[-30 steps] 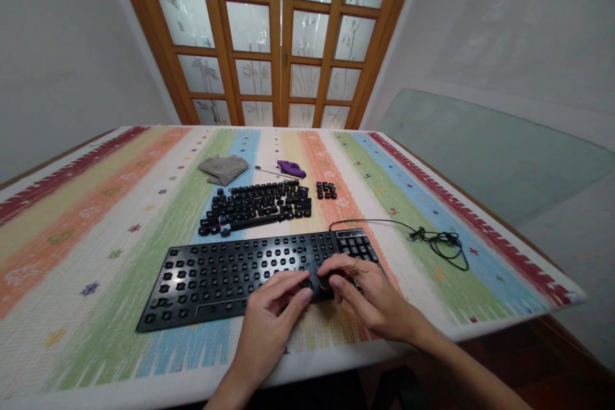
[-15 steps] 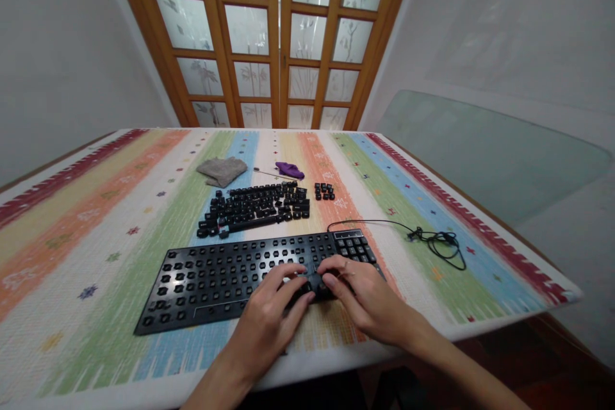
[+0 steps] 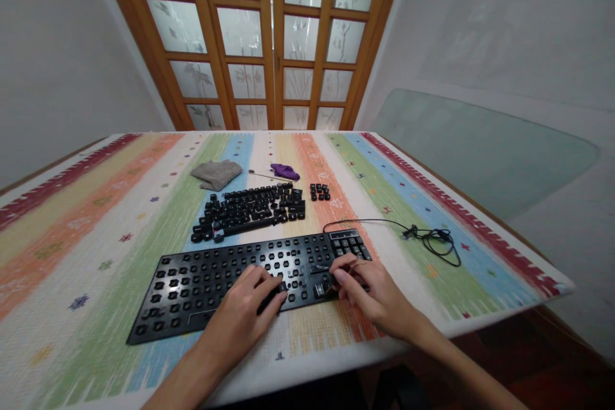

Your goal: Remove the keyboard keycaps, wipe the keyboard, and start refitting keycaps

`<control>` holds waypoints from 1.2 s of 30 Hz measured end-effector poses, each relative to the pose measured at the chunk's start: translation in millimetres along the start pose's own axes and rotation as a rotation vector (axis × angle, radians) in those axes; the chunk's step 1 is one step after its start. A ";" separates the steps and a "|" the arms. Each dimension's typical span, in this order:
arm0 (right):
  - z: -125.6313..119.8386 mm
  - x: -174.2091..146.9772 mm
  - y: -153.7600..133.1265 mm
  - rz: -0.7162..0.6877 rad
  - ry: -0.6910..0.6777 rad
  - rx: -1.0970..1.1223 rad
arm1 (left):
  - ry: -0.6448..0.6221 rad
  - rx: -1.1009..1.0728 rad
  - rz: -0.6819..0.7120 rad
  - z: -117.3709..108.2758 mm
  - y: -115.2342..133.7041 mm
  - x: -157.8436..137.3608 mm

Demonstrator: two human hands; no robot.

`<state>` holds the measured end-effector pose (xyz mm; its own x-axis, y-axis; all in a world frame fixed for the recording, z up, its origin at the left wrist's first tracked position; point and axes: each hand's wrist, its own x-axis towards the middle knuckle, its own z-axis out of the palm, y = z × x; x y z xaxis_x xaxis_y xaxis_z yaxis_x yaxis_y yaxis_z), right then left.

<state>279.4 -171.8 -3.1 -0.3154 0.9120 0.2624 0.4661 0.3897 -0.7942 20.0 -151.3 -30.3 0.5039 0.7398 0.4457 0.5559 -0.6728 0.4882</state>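
A black keyboard (image 3: 225,269) lies across the table, most of its switches bare. Caps remain on the number pad (image 3: 350,243) and on a few keys beside my right hand. My left hand (image 3: 247,304) rests over the lower middle of the board, thumb and forefinger pinching a small dark keycap (image 3: 282,286). Over the right part, my right hand (image 3: 368,285) is closed in a pinch around what looks like a thin wire keycap puller (image 3: 329,288), mostly hidden by the fingers. Behind the keyboard, loose black keycaps (image 3: 250,206) lie in rows.
A smaller group of keycaps (image 3: 320,192) sits to the right of the rows. Farther back are a grey cloth (image 3: 216,173), a purple cloth (image 3: 285,171) and a thin stick (image 3: 266,175). The coiled cable (image 3: 439,243) lies on the right of the striped tablecloth (image 3: 110,224).
My hands have moved apart: the left went leftward with a small keycap, the right slightly right. More of the keys between them now shows. The view shifted slightly.
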 end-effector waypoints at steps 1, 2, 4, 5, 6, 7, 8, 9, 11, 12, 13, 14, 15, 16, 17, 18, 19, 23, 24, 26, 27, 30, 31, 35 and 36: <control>2.7 0.0 3.5 0.050 0.010 0.063 | -0.011 0.000 0.005 -1.3 0.1 0.3; 5.1 0.3 6.7 0.104 0.023 0.130 | -0.021 -0.001 0.012 -3.0 0.2 1.4; 8.5 1.3 10.9 0.207 0.053 0.246 | -0.043 0.006 0.034 -8.0 -0.1 6.2; 9.4 1.9 11.5 0.238 0.061 0.274 | -0.056 0.018 0.049 -11.3 -0.6 10.5; 9.9 2.2 10.8 0.242 0.060 0.266 | -0.070 0.038 0.068 -14.8 -1.4 16.0; 10.3 2.1 8.7 0.210 0.058 0.221 | -0.082 0.066 0.091 -18.4 -2.4 23.0; 10.8 1.6 5.5 0.146 0.052 0.143 | -0.093 0.095 0.113 -21.7 -3.7 31.4; 11.7 0.8 1.4 0.054 0.035 0.043 | -0.099 0.124 0.145 -24.3 -5.0 41.0; 14.5 -0.9 -7.6 -0.158 -0.015 -0.182 | -0.137 0.190 0.194 -26.4 -8.1 63.3; 16.4 -1.2 -11.7 -0.246 -0.045 -0.285 | -0.157 0.217 0.221 -25.5 -9.8 75.6; 18.1 -0.7 -15.1 -0.304 -0.076 -0.368 | -0.169 0.233 0.246 -23.0 -11.4 88.1; 19.3 0.8 -17.6 -0.326 -0.105 -0.429 | -0.171 0.238 0.268 -19.1 -13.1 100.9; 19.7 3.6 -19.2 -0.316 -0.125 -0.464 | -0.173 0.236 0.288 -13.9 -14.8 113.6; 19.1 7.7 -19.9 -0.281 -0.139 -0.473 | -0.186 0.237 0.300 -7.6 -16.5 126.0; 17.4 12.9 -19.9 -0.231 -0.148 -0.459 | -0.195 0.239 0.308 -0.6 -18.2 137.9; 14.8 19.0 -19.5 -0.173 -0.153 -0.429 | -0.202 0.251 0.307 6.8 -19.9 149.3; 11.7 25.5 -18.7 -0.115 -0.154 -0.389 | -0.211 0.266 0.312 14.4 -21.5 160.0; 0.5 46.8 -14.1 0.088 -0.136 -0.215 | -0.257 0.336 0.273 40.3 -28.1 193.4; -0.8 49.3 -12.8 0.128 -0.132 -0.183 | -0.263 0.345 0.269 45.0 -30.1 199.2; -1.8 50.5 -9.7 0.188 -0.123 -0.131 | -0.272 0.357 0.270 52.6 -34.4 207.9; -2.0 49.6 -7.9 0.211 -0.117 -0.106 | -0.276 0.359 0.274 55.7 -36.6 211.0; -3.5 44.9 -2.6 0.254 -0.080 -0.020 | -0.286 0.371 0.294 64.2 -42.2 216.8; -4.6 43.3 -1.1 0.257 -0.070 0.012 | -0.289 0.377 0.304 66.9 -43.5 217.9; -11.5 39.5 1.0 0.234 -0.026 0.108 | -0.290 0.402 0.332 74.8 -46.2 220.0; -13.2 38.9 0.9 0.229 -0.009 0.117 | -0.285 0.407 0.333 75.6 -46.4 220.1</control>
<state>278.5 -134.3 13.6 -0.2203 0.9734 0.0635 0.4279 0.1549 -0.8904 155.1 43.0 -11.6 0.8206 0.4987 0.2791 0.5180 -0.8554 0.0052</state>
